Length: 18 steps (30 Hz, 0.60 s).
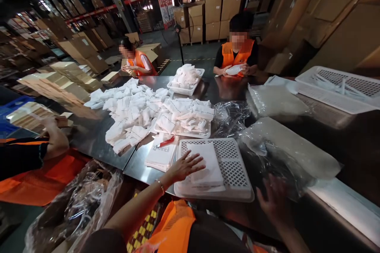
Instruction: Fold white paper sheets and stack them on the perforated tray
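My left hand (187,165) is spread flat at the left edge of a stack of white bags or sheets (210,158), with nothing held. The stack lies in a shallow white perforated tray (233,154) in front of me. My right hand (273,195), dim and slightly blurred, is right of the tray with its fingers apart and holds nothing visible. Near it lies a clear plastic bag of pale granular contents (297,146). Left of the tray, a red-handled knife or cutter (166,141) rests on a stack of printed white packets (160,156).
A large heap of white pouches (130,106) covers the table's left middle, beside a filled tray (190,116). Two co-workers in orange vests (237,53) sit across; another person's arm (56,136) is at left. A plastic-lined box (86,201) stands below the table edge.
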Each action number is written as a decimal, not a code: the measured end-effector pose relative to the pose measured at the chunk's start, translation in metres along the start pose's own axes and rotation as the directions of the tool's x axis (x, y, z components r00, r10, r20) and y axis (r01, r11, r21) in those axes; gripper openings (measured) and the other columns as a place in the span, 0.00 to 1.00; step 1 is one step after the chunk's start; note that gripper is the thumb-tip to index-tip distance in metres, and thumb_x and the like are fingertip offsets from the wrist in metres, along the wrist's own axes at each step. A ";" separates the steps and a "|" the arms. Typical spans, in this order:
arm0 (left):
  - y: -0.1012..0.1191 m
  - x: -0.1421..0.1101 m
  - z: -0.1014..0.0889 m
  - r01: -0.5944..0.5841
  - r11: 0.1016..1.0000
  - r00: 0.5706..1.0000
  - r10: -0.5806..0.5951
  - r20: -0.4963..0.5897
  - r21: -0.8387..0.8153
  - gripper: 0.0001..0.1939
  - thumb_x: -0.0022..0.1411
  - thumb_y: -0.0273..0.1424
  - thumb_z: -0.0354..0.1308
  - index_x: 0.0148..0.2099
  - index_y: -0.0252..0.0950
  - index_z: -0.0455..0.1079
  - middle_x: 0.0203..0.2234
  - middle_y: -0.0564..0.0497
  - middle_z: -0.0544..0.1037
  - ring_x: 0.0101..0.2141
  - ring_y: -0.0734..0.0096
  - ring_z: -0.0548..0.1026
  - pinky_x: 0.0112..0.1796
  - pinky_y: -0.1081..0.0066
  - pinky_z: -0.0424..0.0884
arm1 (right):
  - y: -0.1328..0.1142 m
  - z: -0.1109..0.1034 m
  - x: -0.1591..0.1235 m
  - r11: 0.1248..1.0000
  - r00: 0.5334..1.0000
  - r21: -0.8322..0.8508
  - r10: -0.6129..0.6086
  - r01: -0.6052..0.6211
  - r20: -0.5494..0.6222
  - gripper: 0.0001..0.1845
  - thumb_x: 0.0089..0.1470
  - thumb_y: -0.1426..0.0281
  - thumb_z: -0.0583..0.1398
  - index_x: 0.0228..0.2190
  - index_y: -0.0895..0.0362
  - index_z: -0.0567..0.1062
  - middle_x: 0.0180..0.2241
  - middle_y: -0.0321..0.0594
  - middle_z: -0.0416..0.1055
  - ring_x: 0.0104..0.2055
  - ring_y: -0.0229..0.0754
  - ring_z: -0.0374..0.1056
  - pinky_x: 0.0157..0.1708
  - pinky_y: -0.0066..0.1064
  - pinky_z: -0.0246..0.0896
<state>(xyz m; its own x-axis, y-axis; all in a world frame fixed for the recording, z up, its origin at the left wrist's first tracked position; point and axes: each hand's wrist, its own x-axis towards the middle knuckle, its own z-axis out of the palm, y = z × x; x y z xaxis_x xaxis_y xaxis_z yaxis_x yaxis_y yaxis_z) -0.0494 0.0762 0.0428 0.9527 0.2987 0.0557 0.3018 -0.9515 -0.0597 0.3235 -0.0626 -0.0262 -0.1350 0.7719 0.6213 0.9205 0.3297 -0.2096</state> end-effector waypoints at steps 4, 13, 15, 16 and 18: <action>0.002 0.005 0.021 -0.092 0.994 0.989 0.099 -0.114 0.064 0.22 0.69 0.31 0.50 0.64 0.38 0.60 0.60 0.44 0.66 0.62 0.58 0.60 0.62 0.51 0.52 | -0.025 0.043 0.061 0.805 0.801 -0.038 -0.584 0.592 0.132 0.35 0.54 0.84 0.51 0.61 0.49 0.59 0.65 0.40 0.53 0.66 0.42 0.48 0.67 0.46 0.42; 0.002 -0.020 0.050 -0.022 0.999 0.987 0.015 -0.158 -0.048 0.21 0.70 0.32 0.47 0.63 0.35 0.62 0.60 0.43 0.66 0.63 0.58 0.58 0.62 0.54 0.54 | -0.053 0.079 0.117 0.556 0.553 0.276 -0.828 0.784 0.097 0.22 0.58 0.80 0.54 0.54 0.56 0.69 0.54 0.46 0.69 0.62 0.46 0.57 0.59 0.48 0.60; 0.003 -0.019 0.050 -0.034 0.997 0.993 0.025 -0.117 -0.074 0.22 0.69 0.33 0.48 0.63 0.34 0.61 0.60 0.42 0.65 0.63 0.58 0.58 0.62 0.56 0.54 | -0.053 0.081 0.109 0.575 0.566 0.297 -0.815 0.762 0.125 0.23 0.58 0.81 0.52 0.53 0.57 0.69 0.53 0.49 0.69 0.61 0.48 0.58 0.57 0.48 0.62; 0.003 -0.018 0.050 -0.037 0.996 0.995 0.029 -0.095 -0.083 0.23 0.69 0.34 0.49 0.63 0.34 0.61 0.61 0.41 0.65 0.62 0.58 0.59 0.62 0.57 0.55 | -0.052 0.082 0.105 0.580 0.567 0.313 -0.811 0.752 0.140 0.24 0.57 0.81 0.52 0.54 0.58 0.69 0.53 0.51 0.69 0.61 0.49 0.58 0.56 0.48 0.63; 0.004 -0.013 0.047 -0.034 0.995 0.998 0.028 -0.062 -0.094 0.23 0.67 0.36 0.52 0.62 0.34 0.63 0.61 0.39 0.64 0.62 0.56 0.60 0.61 0.57 0.56 | -0.047 0.086 0.101 0.594 0.575 0.358 -0.800 0.720 0.171 0.27 0.53 0.82 0.51 0.54 0.59 0.69 0.56 0.55 0.65 0.62 0.51 0.54 0.54 0.49 0.63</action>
<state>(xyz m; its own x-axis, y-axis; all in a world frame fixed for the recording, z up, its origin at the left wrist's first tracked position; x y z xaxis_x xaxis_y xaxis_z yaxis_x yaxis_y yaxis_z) -0.0586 0.0722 -0.0051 0.9569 0.2667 0.1152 0.2647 -0.9638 0.0328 0.2349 0.0462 -0.0184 -0.8769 0.2729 0.3958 0.3182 0.9466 0.0525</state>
